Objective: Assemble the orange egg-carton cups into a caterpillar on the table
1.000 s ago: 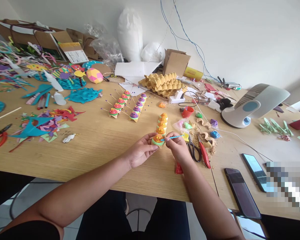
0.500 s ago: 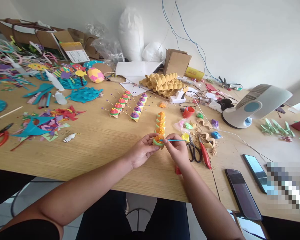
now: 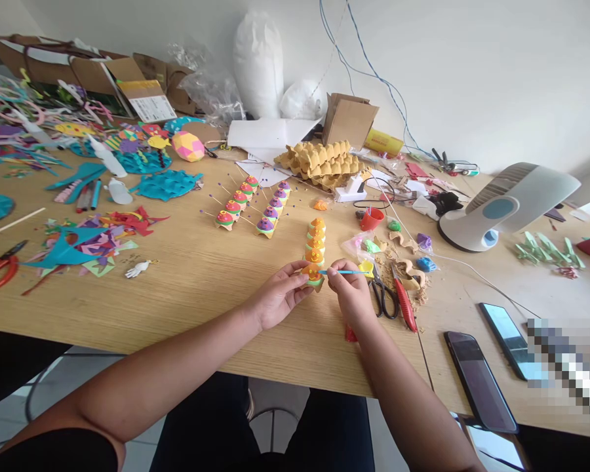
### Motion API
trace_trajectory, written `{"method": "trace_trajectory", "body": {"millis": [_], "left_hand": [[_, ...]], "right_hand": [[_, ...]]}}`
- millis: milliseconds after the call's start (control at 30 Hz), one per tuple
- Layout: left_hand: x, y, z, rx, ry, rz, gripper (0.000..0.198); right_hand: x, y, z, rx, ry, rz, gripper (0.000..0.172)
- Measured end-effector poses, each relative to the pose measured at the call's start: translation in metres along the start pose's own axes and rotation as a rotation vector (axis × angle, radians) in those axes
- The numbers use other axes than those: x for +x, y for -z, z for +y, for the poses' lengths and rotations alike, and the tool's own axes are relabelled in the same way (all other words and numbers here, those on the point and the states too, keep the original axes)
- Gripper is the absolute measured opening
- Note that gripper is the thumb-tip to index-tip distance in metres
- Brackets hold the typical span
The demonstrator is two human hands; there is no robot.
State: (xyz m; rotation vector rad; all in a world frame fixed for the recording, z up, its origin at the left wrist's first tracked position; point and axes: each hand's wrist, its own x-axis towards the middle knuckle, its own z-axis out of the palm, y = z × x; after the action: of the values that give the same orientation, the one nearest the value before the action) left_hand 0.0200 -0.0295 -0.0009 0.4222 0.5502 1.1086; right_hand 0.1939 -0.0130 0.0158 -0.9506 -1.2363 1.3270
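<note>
A strip of egg-carton cups (image 3: 316, 244), covered in orange, pale and green layers with small orange rings, stands lengthwise before me. My left hand (image 3: 280, 296) grips its near cup from the left, thumb and fingers pinching the side. In a pinch, my right hand (image 3: 348, 288) holds a thin blue stick (image 3: 347, 271), its tip pointing left at the front of that near cup. Whether the tip touches cannot be seen clearly. Beyond my left hand stand two similar strips, a red-topped one (image 3: 233, 206) and a purple-topped one (image 3: 274, 210), with pins sticking out.
Black-handled scissors (image 3: 384, 298) and a red cutter (image 3: 406, 307) lie right of my right hand. Around them are a red cup (image 3: 372, 218), clay lumps and carton scraps. Bare egg cartons (image 3: 319, 162) sit behind. Paper scraps (image 3: 96, 242) are left; a fan (image 3: 506, 208) and phones (image 3: 479, 377) right.
My right hand has shifted slightly right, drawing the blue stick back from over the near cup. My left hand still grips the strip, whose near cup shows more of its front.
</note>
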Motion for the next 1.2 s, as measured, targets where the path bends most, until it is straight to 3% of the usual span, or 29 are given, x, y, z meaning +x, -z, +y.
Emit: {"method": "trace_trajectory", "body": {"millis": [767, 933, 1200], "left_hand": [[0.001, 0.004, -0.001, -0.027, 0.013, 0.015, 0.028], [0.0, 0.001, -0.001, -0.027, 0.015, -0.019, 0.038], [0.001, 0.0, -0.004, -0.03, 0.024, -0.039, 0.037]], "right_hand": [[-0.003, -0.006, -0.008, -0.059, 0.0, -0.022, 0.035], [-0.005, -0.009, -0.01, -0.166, 0.036, -0.058, 0.036], [-0.007, -0.006, -0.007, -0.453, 0.2, 0.0, 0.024]]}}
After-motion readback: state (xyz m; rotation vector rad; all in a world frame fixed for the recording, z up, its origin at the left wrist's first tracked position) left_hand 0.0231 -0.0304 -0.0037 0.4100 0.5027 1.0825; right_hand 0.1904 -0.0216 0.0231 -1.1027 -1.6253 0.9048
